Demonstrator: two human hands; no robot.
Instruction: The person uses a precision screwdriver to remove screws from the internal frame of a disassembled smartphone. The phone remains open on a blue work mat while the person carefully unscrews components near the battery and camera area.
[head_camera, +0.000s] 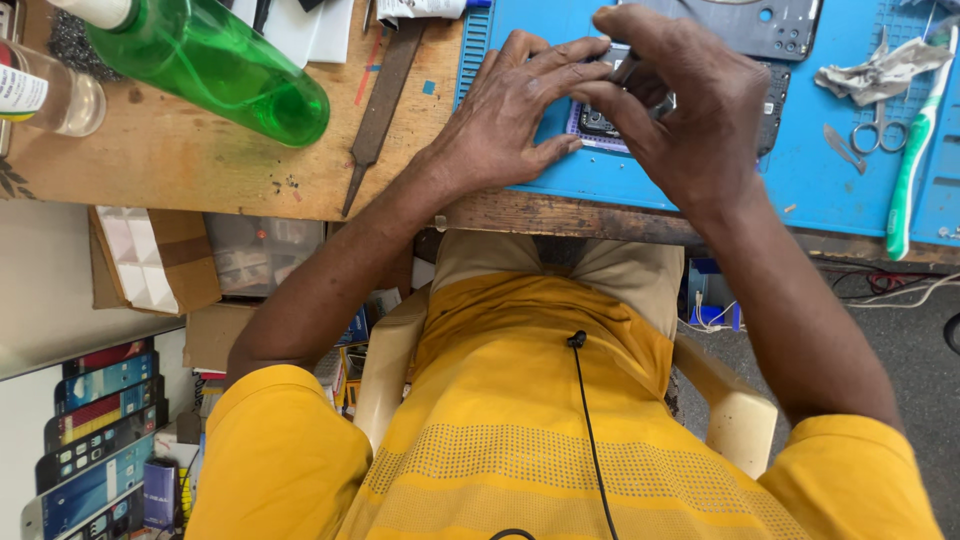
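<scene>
Head view, looking down past a yellow shirt (520, 440) to the bench edge.

Left hand (505, 120): palm down on the blue work mat (620, 180), fingers spread and lightly curled. The fingertips (570, 50) reach the near-left edge of a small dark circuit board (598, 128) that lies flat on the mat. Thumb stretches along the board's lower edge, touching or just beside it. The hand pins the board rather than grips it; nothing is enclosed in it.

Right hand (690, 110): arched over the same board from the right, fingers bent inward and bunched. A small metal piece (640, 85), shiny and grey, shows between thumb and forefinger, pinched there. What kind of piece it is cannot be told; the hand covers most of it.

The board sits between the two hands, mostly hidden beneath the right hand's knuckles; only its left part, with a pale violet border, is visible.

Beyond the hands: a grey phone frame (745, 25) on the mat, touching the board's area at its far side.

Right of mat: crumpled tissue (880, 70), small scissors (868, 135), a green-and-white toothbrush (915, 160), all well apart from the hands.

Left, on the bare wooden bench (180, 160): a green plastic bottle (215, 65) lying tilted, a clear small bottle (50, 95), and a flat metal file (378, 110) near the left wrist.
</scene>
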